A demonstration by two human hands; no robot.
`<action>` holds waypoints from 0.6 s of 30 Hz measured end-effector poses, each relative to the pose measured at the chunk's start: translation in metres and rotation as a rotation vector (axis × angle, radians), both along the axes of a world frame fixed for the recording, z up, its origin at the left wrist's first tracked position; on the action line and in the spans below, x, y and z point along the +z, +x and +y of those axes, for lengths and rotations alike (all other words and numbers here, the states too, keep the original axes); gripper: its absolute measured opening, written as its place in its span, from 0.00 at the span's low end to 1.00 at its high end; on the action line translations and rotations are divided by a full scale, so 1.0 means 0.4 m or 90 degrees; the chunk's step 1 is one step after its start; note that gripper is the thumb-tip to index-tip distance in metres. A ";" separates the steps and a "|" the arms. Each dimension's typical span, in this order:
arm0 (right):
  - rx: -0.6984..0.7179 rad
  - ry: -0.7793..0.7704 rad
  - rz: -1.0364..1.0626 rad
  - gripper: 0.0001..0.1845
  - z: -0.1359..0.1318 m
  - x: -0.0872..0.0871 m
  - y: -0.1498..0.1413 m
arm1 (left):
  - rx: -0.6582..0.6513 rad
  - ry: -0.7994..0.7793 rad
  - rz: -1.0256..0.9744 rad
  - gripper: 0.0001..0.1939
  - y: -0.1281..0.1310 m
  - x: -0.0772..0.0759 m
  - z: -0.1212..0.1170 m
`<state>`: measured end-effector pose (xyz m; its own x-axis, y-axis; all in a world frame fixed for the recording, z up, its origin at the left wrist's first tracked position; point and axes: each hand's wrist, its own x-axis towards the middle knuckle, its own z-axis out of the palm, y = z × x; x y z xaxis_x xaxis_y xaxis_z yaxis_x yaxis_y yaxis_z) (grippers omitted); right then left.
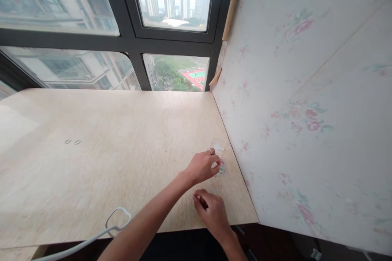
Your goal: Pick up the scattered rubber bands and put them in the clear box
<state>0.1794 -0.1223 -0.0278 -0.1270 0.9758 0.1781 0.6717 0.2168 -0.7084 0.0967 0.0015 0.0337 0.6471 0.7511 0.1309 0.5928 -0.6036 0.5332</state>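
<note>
My left hand reaches across the pale wooden tabletop toward its right edge. Its fingers, one wearing a ring, pinch a small clear plastic piece with a red and green bit beside it. My right hand rests nearer the front edge with fingers curled on the wood; a small dark thing shows at its fingertips, too small to name.
Two small metal rings lie at the left middle of the table. A white cable loops over the front edge. A flowered wall rises on the right. Dark-framed windows stand behind the table.
</note>
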 end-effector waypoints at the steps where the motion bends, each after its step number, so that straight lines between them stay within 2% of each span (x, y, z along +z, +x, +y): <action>1: 0.000 -0.001 0.006 0.12 0.000 0.001 0.000 | -0.012 0.004 0.031 0.07 0.010 -0.007 0.002; 6: -0.004 -0.013 0.023 0.11 0.005 0.000 -0.001 | -0.044 0.013 0.100 0.10 0.027 -0.027 0.017; 11: -0.002 -0.024 0.027 0.10 0.005 -0.006 -0.001 | -0.042 -0.013 0.021 0.09 -0.001 -0.030 0.037; 14: 0.002 -0.021 0.031 0.10 0.002 -0.006 -0.001 | 0.011 -0.021 -0.051 0.09 -0.051 -0.033 0.050; 18: 0.008 -0.008 0.034 0.12 0.001 -0.004 0.004 | 0.137 -0.043 -0.116 0.11 -0.169 -0.059 0.045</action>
<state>0.1811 -0.1217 -0.0296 -0.1295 0.9765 0.1724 0.6304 0.2153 -0.7458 0.0292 0.0195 0.0099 0.4424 0.8794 0.1761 0.5938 -0.4344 0.6773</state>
